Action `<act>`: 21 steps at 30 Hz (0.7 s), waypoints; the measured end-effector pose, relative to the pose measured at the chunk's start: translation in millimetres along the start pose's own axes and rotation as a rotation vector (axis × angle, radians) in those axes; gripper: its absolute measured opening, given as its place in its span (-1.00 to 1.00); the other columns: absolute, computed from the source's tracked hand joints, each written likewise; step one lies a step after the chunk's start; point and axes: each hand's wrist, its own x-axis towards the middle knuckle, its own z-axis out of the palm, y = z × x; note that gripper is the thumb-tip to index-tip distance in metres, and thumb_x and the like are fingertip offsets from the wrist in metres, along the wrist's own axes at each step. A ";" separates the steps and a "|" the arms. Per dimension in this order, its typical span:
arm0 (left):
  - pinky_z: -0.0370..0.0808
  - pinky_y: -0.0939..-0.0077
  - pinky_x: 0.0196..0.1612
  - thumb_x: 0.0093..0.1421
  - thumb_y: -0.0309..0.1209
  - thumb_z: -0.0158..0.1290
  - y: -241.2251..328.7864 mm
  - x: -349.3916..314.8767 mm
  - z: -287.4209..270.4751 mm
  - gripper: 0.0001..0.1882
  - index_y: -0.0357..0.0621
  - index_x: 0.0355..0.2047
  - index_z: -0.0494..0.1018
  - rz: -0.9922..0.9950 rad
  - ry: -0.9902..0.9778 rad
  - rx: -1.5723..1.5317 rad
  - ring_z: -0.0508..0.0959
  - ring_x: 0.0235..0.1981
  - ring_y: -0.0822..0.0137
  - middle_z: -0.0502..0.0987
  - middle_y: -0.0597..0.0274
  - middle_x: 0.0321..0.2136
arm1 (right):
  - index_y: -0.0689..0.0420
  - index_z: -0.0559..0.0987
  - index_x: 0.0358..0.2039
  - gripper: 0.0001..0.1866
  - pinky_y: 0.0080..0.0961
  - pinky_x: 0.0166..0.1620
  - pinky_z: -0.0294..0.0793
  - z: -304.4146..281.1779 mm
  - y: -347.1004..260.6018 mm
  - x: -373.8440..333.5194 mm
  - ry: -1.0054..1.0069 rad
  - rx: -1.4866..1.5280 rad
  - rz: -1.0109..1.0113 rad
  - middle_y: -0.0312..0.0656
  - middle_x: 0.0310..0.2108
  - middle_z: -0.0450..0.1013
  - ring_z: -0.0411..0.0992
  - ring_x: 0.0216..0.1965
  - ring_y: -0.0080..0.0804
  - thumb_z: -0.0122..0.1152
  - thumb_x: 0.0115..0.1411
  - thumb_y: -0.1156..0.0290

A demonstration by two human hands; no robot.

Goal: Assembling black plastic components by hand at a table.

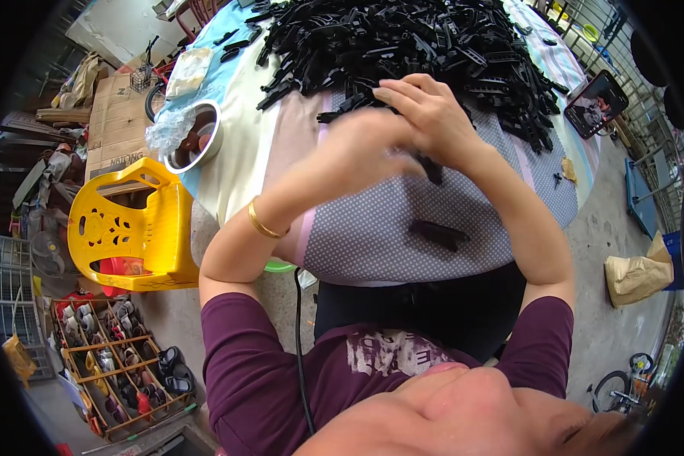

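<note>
My left hand (372, 146), with a gold bangle on its wrist, is smeared by motion over the round table. It overlaps my right hand (432, 118), whose bent fingers point left at the near edge of a heap of black plastic parts (387, 45). Whatever sits inside the right hand's grip is hidden. Just below the hands, the end of a black plastic part (432, 170) sticks out; I cannot tell which hand touches it. Closer to me, a blurred dark elongated piece (441, 234) shows over the grey patterned cloth (357, 228).
A white bowl (214, 137) with a plastic bag and a yellow plastic chair (175, 235) are at the left. A phone (596, 105) with a lit screen stands at the table's right edge. A black cable (298, 342) runs down past my left side.
</note>
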 end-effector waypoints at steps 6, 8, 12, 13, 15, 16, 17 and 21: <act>0.43 0.25 -0.21 -0.09 -0.37 0.20 -70.3 0.3 -16.0 -0.69 -0.28 -0.38 0.40 -0.350 -0.015 0.454 0.50 -0.26 0.09 0.53 0.03 -0.41 | 0.00 0.39 0.05 -0.56 -0.31 0.05 0.17 17.6 -4.6 7.7 -0.026 -0.159 -0.007 -0.24 0.08 0.30 0.27 0.03 -0.31 0.10 0.11 0.35; 0.44 0.31 -0.31 -0.13 -0.41 0.20 -68.7 5.9 -9.6 -0.66 -0.30 -0.33 0.42 -0.306 0.023 0.303 0.53 -0.38 0.04 0.53 0.00 -0.48 | 0.00 0.40 0.04 -0.56 -0.30 0.04 0.18 19.4 -3.5 12.8 -0.112 -0.182 0.023 -0.22 0.06 0.31 0.29 0.02 -0.32 0.10 0.11 0.36; 0.44 0.37 -0.33 -0.12 -0.43 0.19 -67.1 4.9 -1.1 -0.65 -0.27 -0.29 0.42 -0.326 0.082 0.178 0.54 -0.41 0.17 0.53 0.08 -0.49 | 0.01 0.46 -0.06 -0.60 -0.34 -0.05 0.27 2.1 -2.0 32.9 -0.327 -0.149 0.065 -0.19 -0.17 0.41 0.39 -0.13 -0.29 0.17 0.03 0.42; 0.44 0.37 -0.33 -0.12 -0.43 0.19 -67.9 6.1 3.3 -0.65 -0.27 -0.29 0.42 -0.322 0.084 0.176 0.54 -0.41 0.17 0.53 0.08 -0.49 | 0.02 0.48 -0.09 -0.62 -0.36 -0.09 0.32 -3.0 1.3 36.3 -0.439 -0.086 0.096 -0.19 -0.25 0.43 0.41 -0.19 -0.26 0.19 0.00 0.44; 0.42 0.43 -0.34 -0.12 -0.47 0.18 -65.0 9.4 12.4 -0.65 -0.27 -0.27 0.42 -0.333 0.116 -0.061 0.51 -0.45 0.26 0.51 0.12 -0.50 | 0.06 0.52 -0.17 -0.64 -0.36 -0.19 0.41 -6.5 14.6 26.7 -0.372 -0.036 0.106 -0.18 -0.36 0.43 0.44 -0.29 -0.20 0.24 -0.07 0.48; 0.41 0.47 -0.35 -0.11 -0.50 0.17 -60.6 11.7 16.3 -0.63 -0.28 -0.23 0.41 -0.277 0.141 -0.102 0.48 -0.48 0.30 0.50 0.13 -0.49 | 0.07 0.53 -0.19 -0.65 -0.34 -0.22 0.43 -13.4 19.9 19.4 -0.288 0.015 0.094 -0.18 -0.37 0.43 0.44 -0.31 -0.19 0.24 -0.09 0.49; 0.41 0.47 -0.35 -0.11 -0.50 0.17 -59.0 9.3 16.1 -0.63 -0.28 -0.23 0.41 -0.283 0.146 -0.101 0.48 -0.48 0.30 0.50 0.13 -0.49 | 0.09 0.54 -0.21 -0.65 -0.33 -0.24 0.44 -17.6 21.8 15.0 -0.203 0.075 0.071 -0.17 -0.38 0.43 0.44 -0.32 -0.18 0.24 -0.10 0.49; 0.40 0.54 -0.35 -0.04 -0.48 0.17 -51.3 6.9 12.4 -0.60 -0.33 -0.16 0.41 -0.271 0.137 -0.159 0.46 -0.45 0.44 0.50 0.20 -0.47 | 0.16 0.53 -0.19 -0.73 -0.56 -0.21 0.45 -35.6 32.1 -2.2 -0.007 0.207 0.208 -0.20 -0.25 0.47 0.47 -0.27 -0.43 0.15 0.03 0.57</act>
